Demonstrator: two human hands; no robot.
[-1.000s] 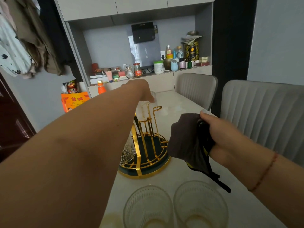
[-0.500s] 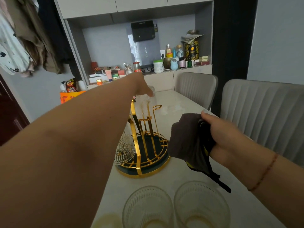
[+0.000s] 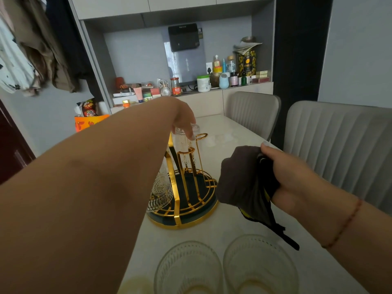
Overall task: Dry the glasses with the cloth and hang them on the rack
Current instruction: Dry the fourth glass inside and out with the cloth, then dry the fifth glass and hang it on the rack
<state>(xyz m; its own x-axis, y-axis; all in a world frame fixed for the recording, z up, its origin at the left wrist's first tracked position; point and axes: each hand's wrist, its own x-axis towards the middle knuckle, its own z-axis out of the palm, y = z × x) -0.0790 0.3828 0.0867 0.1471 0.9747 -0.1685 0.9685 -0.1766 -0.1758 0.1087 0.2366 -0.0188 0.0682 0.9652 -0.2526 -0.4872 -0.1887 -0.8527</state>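
Two clear ribbed glasses (image 3: 224,266) stand near us on the pale surface (image 3: 229,134). Our left hand (image 3: 182,117) grips an inverted clear glass (image 3: 184,139) over the gold wire rack (image 3: 186,187); our right hand (image 3: 294,177) clutches the dark cloth (image 3: 244,177).

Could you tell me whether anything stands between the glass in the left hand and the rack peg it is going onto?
Nothing visible does: the left hand holds the upturned glass directly above the gold rack, its pegs bare there.
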